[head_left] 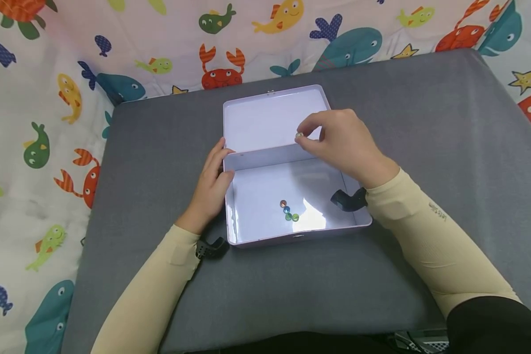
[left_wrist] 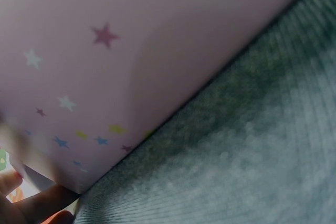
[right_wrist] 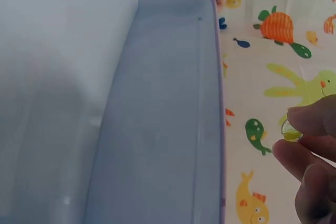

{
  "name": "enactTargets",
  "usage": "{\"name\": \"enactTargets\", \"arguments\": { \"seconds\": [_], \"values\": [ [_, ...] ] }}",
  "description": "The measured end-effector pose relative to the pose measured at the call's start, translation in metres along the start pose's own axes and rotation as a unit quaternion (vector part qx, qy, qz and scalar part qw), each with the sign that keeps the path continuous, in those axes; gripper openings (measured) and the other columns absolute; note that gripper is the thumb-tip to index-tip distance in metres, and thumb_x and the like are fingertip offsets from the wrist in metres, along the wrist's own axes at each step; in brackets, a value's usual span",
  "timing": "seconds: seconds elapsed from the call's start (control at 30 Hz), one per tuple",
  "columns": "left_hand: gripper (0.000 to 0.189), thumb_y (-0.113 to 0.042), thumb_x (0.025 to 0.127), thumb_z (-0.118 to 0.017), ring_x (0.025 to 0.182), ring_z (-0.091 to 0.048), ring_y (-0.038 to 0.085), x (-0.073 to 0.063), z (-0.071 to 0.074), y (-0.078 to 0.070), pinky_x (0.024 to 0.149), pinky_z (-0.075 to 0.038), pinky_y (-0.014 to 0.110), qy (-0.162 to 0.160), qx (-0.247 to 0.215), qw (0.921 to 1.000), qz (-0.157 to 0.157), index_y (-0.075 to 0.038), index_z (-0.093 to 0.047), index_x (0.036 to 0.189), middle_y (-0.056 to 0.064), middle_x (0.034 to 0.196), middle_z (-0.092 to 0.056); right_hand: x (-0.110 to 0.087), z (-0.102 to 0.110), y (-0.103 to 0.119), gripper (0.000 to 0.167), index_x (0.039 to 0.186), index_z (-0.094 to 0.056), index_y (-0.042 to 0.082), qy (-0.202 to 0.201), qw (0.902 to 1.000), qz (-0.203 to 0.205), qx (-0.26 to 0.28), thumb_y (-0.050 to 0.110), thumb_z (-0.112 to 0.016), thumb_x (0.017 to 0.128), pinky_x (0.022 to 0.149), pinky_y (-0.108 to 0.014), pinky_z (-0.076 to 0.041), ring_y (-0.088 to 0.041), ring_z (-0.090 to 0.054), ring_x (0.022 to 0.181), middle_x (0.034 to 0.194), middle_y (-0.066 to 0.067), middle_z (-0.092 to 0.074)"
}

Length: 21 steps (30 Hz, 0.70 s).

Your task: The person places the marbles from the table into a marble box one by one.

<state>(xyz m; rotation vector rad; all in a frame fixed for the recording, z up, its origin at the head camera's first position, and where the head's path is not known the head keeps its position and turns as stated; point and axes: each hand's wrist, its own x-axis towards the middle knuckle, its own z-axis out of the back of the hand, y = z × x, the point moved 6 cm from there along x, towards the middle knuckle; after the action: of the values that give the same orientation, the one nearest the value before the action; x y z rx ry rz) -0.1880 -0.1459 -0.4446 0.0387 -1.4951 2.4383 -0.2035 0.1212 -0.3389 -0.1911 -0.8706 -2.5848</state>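
A shallow lidded box (head_left: pixel 256 191), white inside, lies open on the table with its lid (head_left: pixel 265 123) tipped back. Pinched between the thumb and fingertips of my right hand (head_left: pixel 342 140) is a small clear marble (right_wrist: pixel 292 131) with yellow-green in it, held above the hinge side. My left hand (head_left: pixel 208 189) grips the box's left back corner, its thumb over the rim and fingers round the outside. Several glass marbles (head_left: pixel 286 209), orange, blue and green, lie close together on the box floor near the front. The left wrist view shows the pink, star-printed outer wall (left_wrist: pixel 157 40).
Grey cloth covers the table (head_left: pixel 159 147). Behind and to the left hangs a white curtain (head_left: pixel 168 44) printed with sea animals. Black wrist cameras sit at both cuffs; the right one (head_left: pixel 349 200) hangs over the box's right side.
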Motion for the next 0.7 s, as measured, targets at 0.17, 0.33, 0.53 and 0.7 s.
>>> {"name": "enactTargets", "arguments": {
  "seconds": [0.17, 0.33, 0.53, 0.7],
  "values": [
    [0.041, -0.012, 0.099, -0.044, 0.159, -0.020, 0.021, 0.000, 0.000, -0.001, 0.122, -0.028, 0.059, -0.001, -0.003, 1.0000, -0.003, -0.007, -0.056, 0.137, 0.003, 0.174, -0.020, 0.000, -0.008, 0.001, 0.015, 0.106, -0.081, 0.009, 0.034, 0.9993, 0.013, 0.002, 0.017, -0.075, 0.095, 0.060, -0.036, -0.045, -0.022, -0.059, 0.071, 0.099, -0.006, -0.079],
    [0.041, -0.012, 0.099, -0.043, 0.159, -0.020, 0.020, 0.000, 0.000, -0.002, 0.122, -0.027, 0.059, -0.003, 0.000, 1.0000, -0.005, -0.007, -0.056, 0.137, 0.003, 0.174, -0.020, 0.000, -0.016, 0.003, 0.013, 0.104, -0.082, 0.010, 0.088, 0.9955, 0.035, -0.009, 0.016, -0.076, 0.094, 0.062, -0.035, -0.046, -0.018, -0.060, 0.070, 0.095, -0.003, -0.078],
    [0.041, -0.014, 0.099, -0.043, 0.160, -0.020, 0.021, 0.000, 0.001, -0.001, 0.122, -0.027, 0.061, -0.001, 0.005, 0.9999, -0.010, -0.007, -0.056, 0.138, 0.002, 0.174, -0.020, -0.002, -0.025, 0.003, 0.009, 0.099, -0.082, 0.012, 0.147, 0.9877, 0.050, -0.018, 0.013, -0.075, 0.094, 0.061, -0.034, -0.048, -0.017, -0.061, 0.070, 0.090, 0.000, -0.077],
    [0.041, -0.013, 0.099, -0.043, 0.160, -0.019, 0.020, 0.000, 0.001, -0.002, 0.123, -0.026, 0.060, -0.002, 0.006, 0.9999, -0.012, -0.007, -0.056, 0.138, 0.003, 0.174, -0.020, -0.002, -0.032, 0.000, 0.006, 0.097, -0.082, 0.014, 0.187, 0.9804, 0.050, -0.034, 0.014, -0.076, 0.093, 0.068, -0.036, -0.052, -0.017, -0.065, 0.078, 0.088, 0.003, -0.076]
  ]
}}
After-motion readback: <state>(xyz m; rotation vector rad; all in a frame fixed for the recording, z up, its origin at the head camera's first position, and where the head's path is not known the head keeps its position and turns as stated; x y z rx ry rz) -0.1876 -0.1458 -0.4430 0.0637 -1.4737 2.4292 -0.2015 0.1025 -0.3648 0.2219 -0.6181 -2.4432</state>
